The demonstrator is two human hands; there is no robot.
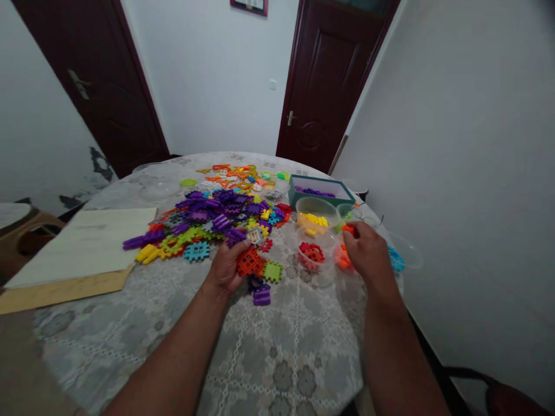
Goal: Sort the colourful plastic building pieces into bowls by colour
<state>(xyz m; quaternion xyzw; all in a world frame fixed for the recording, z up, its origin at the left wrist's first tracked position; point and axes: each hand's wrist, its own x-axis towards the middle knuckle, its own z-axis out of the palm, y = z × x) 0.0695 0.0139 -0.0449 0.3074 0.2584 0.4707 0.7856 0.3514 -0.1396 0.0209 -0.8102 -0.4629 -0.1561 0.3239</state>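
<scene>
My left hand [226, 267] is closed around an orange-red square building block [249, 262] with a window grid and toothed edges; other pieces may be under it. A green square block [273, 271] and a purple block [262, 297] lie just beside that hand. Behind it spreads a big heap of mixed interlocking blocks [225, 208], mostly purple. My right hand [366, 248] pinches an orange block [348, 229] above a clear bowl of orange pieces [344, 257]. Left of this bowl stands another clear bowl with red blocks [311, 254].
Yellow blocks [313, 221] fill a clear bowl behind the red ones. A green box [293, 197] with purple pieces stands at the back, and blue blocks [396, 259] sit in a bowl far right. Cardboard with a pale sheet [87, 245] lies on the left of the patterned tablecloth [277, 358].
</scene>
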